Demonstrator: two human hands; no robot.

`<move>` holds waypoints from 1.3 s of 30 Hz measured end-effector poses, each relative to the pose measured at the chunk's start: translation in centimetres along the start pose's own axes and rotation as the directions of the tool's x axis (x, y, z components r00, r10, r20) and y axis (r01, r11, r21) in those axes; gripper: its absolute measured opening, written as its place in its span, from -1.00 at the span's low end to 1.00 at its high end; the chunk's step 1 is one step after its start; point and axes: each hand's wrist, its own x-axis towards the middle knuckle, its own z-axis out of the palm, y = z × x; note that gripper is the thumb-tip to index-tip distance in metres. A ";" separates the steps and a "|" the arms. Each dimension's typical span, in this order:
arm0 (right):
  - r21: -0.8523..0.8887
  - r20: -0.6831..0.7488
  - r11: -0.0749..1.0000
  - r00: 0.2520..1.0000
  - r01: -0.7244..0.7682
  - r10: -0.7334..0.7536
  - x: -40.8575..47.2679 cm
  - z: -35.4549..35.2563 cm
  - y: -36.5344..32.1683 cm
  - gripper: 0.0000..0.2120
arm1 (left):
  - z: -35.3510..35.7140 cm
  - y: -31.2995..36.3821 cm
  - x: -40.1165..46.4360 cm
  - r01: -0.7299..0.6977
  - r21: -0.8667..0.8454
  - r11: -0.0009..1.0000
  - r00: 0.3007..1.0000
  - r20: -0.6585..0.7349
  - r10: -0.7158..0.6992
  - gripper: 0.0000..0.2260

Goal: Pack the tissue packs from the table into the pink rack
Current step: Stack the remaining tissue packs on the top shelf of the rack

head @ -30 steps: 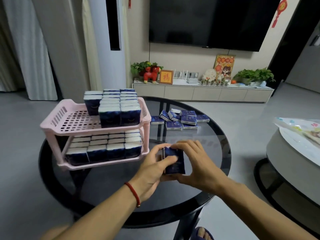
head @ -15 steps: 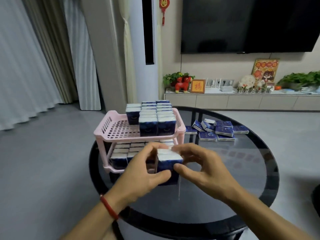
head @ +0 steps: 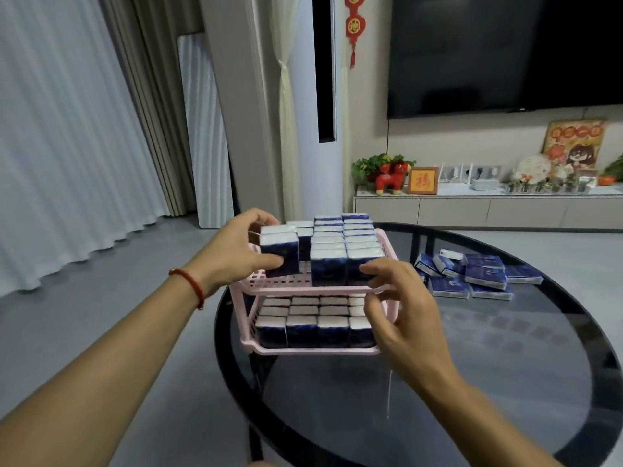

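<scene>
A small stack of tissue packs (head: 279,252) is gripped by the left hand (head: 236,251) over the pink rack (head: 387,246) top tier's empty left part, presumably to start a row, while the right hand (head: 401,308), fingers loosely apart, steadies the front-right corner; loose packs (head: 472,274) remain at 2 o'clock.

A pink rack (head: 387,310) and loose tissue packs (head: 472,276) at right are carried by the round glass table (head: 505,382).
</scene>
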 end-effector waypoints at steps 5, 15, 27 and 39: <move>-0.043 0.014 0.999 1.000 0.007 -0.006 -0.3 0.1 1.2 -0.57 | 2.5 -1.9 3.0 0.032 0.037 0.999 0.999 0.026 -0.032 -0.56; -0.079 0.033 0.997 0.999 -0.012 0.015 -0.7 -0.1 2.0 -0.55 | 4.7 -3.5 4.6 -0.022 0.255 0.967 1.000 0.010 0.020 -0.25; -0.107 0.001 0.994 0.999 -0.034 0.035 -0.6 0.0 2.3 -0.52 | 4.0 -1.8 5.2 0.080 0.168 0.982 0.980 0.167 -0.109 -0.09; -0.123 0.014 0.992 0.999 -0.039 0.041 -0.6 -0.3 2.8 -0.52 | 3.6 -1.9 5.2 0.149 0.103 0.983 0.958 0.232 -0.170 0.04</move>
